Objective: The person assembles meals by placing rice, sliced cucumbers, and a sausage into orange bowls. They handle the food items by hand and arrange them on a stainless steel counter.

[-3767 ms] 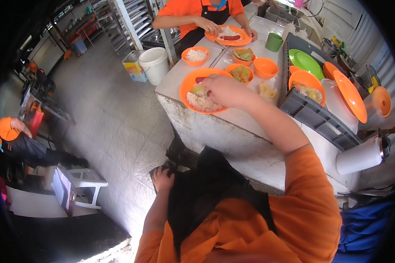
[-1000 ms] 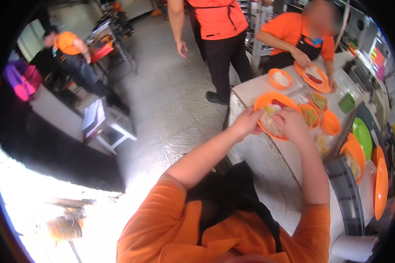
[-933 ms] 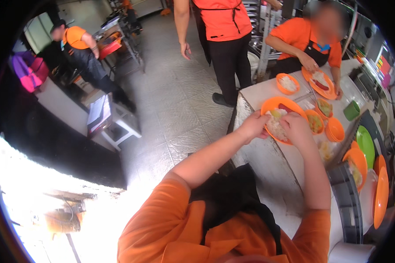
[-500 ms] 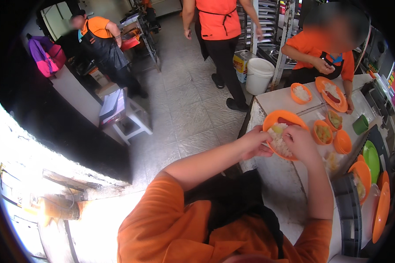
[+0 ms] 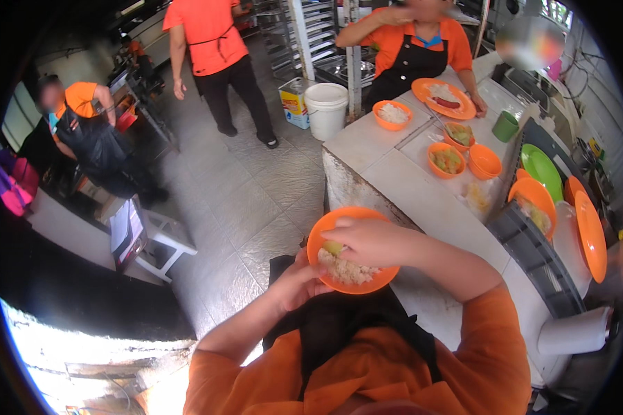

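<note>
My left hand (image 5: 299,280) holds an orange plate (image 5: 368,284) by its left rim, close in front of my black apron. White rice (image 5: 346,268) covers the near part of the plate, and a pale yellow-green piece of food (image 5: 333,247) lies above it. My right hand (image 5: 377,241) reaches across from the right, its fingers bent together down at the food. What they pinch is hidden, and the hand covers the plate's far right part. The plate is off the counter (image 5: 457,238), to its left.
On the counter stand an orange bowl of rice (image 5: 392,115), a vegetable bowl (image 5: 446,160), a green cup (image 5: 506,126) and a grey rack (image 5: 538,270) beside plates. Across it, a co-worker sits by an orange plate (image 5: 422,87). A white bucket (image 5: 326,111) and stool (image 5: 160,243) stand on the floor.
The view has turned right. The plate has come from the counter's edge toward my body, still in my left hand. The seated co-worker's hand has risen to the face; the standing person has stepped.
</note>
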Demonstrator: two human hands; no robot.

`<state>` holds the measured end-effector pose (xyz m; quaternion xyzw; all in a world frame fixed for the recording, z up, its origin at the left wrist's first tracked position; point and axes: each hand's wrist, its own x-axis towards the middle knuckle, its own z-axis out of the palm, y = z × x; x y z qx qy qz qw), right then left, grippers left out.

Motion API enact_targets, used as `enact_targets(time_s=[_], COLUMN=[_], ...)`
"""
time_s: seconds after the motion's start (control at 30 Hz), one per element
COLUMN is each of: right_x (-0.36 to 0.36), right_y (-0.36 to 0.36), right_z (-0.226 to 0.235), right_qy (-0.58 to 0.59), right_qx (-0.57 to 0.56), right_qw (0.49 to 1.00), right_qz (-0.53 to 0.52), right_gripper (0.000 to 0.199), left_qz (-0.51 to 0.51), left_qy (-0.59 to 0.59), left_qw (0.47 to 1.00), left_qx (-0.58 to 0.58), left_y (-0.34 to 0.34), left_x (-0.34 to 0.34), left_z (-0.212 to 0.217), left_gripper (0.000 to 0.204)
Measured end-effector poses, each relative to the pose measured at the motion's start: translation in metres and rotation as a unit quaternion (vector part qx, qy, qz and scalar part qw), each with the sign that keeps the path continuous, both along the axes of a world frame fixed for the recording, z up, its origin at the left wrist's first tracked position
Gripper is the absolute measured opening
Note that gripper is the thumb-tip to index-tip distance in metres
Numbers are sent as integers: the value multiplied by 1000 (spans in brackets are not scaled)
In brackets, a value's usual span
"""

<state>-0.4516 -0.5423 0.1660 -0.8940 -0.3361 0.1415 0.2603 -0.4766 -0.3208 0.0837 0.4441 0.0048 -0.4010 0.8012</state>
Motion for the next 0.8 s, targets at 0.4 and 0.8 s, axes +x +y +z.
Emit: enact_targets(time_s=[0.4,0.8], right_x=[14,4], right_y=[34,37], right_z=[-17,4], right_qy=[5,53], right_qx=[-157,-31], right_qw=[982,993], right_qz=[103,96], right_gripper=[34,22], left_qz=[68,102], left_qy=[-29,-36], left_qw=[997,994], left_qx=[-16,-28], left_y=[1,10], left_x=[-19,-18], left_z=[-13,-12], left_gripper=[76,76])
